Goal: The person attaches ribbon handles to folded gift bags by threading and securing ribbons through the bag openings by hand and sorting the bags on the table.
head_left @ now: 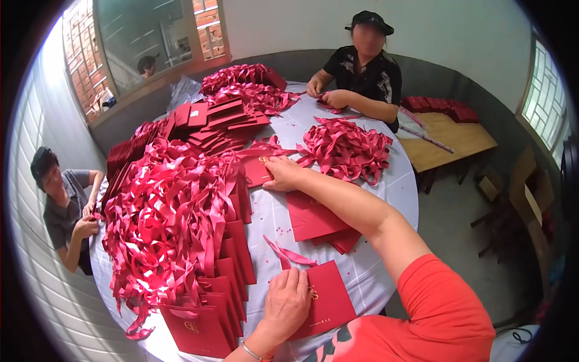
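Note:
My right hand (282,173) reaches across the table and grips the edge of a red paper gift bag (256,171) with a gold mark. Ribbon lies just beyond that bag. My left hand (286,303), with a bracelet at the wrist, lies on the left edge of another red gift bag (333,300) near me; its thumb is hidden. A pink-red ribbon handle (289,256) sticks out from this bag's top. Between my arms, more red bags (316,216) lie flat in a small stack. Left of my hands stand rows of bags topped by tangled ribbon handles (166,211).
A heap of ribboned pieces (347,148) sits on the white-covered round table (401,190). Stacked bags (220,123) are farther back. One person (362,72) works opposite, another (66,199) at the left. A wooden table (458,139) and open carton (531,187) stand at right.

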Available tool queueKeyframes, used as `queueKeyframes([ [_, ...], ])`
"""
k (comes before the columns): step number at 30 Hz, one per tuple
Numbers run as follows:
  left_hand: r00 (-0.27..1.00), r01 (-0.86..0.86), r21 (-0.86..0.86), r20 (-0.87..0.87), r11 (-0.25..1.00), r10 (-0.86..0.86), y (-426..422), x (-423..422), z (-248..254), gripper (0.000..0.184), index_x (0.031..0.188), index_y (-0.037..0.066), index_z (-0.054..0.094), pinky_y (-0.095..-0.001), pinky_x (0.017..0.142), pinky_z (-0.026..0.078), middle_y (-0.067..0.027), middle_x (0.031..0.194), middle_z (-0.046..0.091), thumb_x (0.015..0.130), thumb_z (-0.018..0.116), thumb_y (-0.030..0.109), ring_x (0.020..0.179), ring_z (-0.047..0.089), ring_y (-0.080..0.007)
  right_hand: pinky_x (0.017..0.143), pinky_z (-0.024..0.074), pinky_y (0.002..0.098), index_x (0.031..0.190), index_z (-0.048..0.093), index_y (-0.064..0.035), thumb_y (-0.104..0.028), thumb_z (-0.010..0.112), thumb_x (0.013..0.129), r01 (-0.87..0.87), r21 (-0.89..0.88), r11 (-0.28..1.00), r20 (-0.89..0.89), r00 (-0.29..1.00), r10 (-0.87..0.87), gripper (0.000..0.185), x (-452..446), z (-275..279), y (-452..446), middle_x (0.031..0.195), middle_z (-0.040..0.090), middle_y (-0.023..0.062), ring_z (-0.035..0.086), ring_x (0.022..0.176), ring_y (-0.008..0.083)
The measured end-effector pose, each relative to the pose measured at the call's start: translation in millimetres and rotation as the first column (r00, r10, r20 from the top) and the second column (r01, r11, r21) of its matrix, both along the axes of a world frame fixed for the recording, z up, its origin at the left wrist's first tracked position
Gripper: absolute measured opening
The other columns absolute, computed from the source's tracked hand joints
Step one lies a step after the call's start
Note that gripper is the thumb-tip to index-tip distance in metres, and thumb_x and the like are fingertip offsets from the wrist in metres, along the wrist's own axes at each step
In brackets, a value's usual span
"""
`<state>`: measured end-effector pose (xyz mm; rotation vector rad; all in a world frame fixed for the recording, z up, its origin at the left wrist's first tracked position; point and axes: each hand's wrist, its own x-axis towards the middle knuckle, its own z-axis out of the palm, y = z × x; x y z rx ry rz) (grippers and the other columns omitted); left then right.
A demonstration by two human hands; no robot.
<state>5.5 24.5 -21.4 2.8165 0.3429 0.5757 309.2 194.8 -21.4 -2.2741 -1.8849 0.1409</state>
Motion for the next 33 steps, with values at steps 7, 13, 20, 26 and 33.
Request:
queueKeyframes([
  [7,1.000,-0.016,-0.011,-0.003,1.000,0.016,1.1,-0.5,1.0,0.048,0.120,-0.006,0.058,-0.0441,0.094,0.046,-0.0189,0.114,0.058,0.080,0.072,0.015,0.107,0.057,-0.0347,0.102,0.0473,0.0478,0.117,0.061,0.0045,-0.057,0.072,0.079,0.033,0.084,0.996,0.056,0.998,-0.038,0.073,18.3,-1.7,-6.2,0.128,0.054,0.0296,0.054,0.121,0.0426],
  [13,1.000,-0.008,-0.012,-0.013,1.000,0.007,1.0,0.3,1.8,0.048,0.120,-0.006,0.057,-0.0438,0.095,0.046,-0.0193,0.115,0.058,0.080,0.072,0.015,0.108,0.057,-0.0348,0.094,0.0508,0.0480,0.108,0.061,0.0038,-0.046,0.064,0.091,-0.071,0.210,0.975,0.066,0.996,0.059,0.053,42.1,-18.7,-3.4,0.112,0.063,0.0273,0.062,0.107,0.0428],
  [20,1.000,-0.013,0.016,0.015,1.000,0.012,1.0,0.2,-1.5,0.047,0.120,-0.006,0.058,-0.0439,0.095,0.046,-0.0197,0.116,0.058,0.080,0.072,0.016,0.109,0.057,-0.0351,0.089,0.0510,0.0477,0.102,0.060,0.0007,-0.026,0.054,0.098,-0.137,0.435,0.890,0.016,0.989,0.145,0.028,54.5,-16.7,0.6,0.102,0.066,0.0234,0.064,0.101,0.0403],
  [26,1.000,0.002,0.004,0.008,1.000,-0.002,1.4,-0.3,1.9,0.048,0.120,-0.006,0.058,-0.0438,0.094,0.046,-0.0196,0.115,0.058,0.080,0.072,0.016,0.109,0.057,-0.0351,0.092,0.0512,0.0473,0.107,0.062,-0.0012,-0.035,0.066,0.089,-0.200,0.217,0.955,0.096,0.979,0.183,0.039,40.3,-17.8,-2.1,0.110,0.063,0.0212,0.062,0.107,0.0387],
  [33,1.000,0.007,0.012,-0.004,1.000,-0.007,0.9,0.4,-1.1,0.050,0.120,-0.007,0.059,-0.0439,0.094,0.045,-0.0192,0.116,0.058,0.078,0.073,0.015,0.110,0.056,-0.0347,0.091,0.0523,0.0413,0.102,0.069,-0.0015,-0.021,0.074,0.080,-0.257,0.575,0.777,-0.030,0.942,0.335,0.030,43.7,6.8,-59.8,0.109,0.067,0.0169,0.064,0.104,0.0349],
])
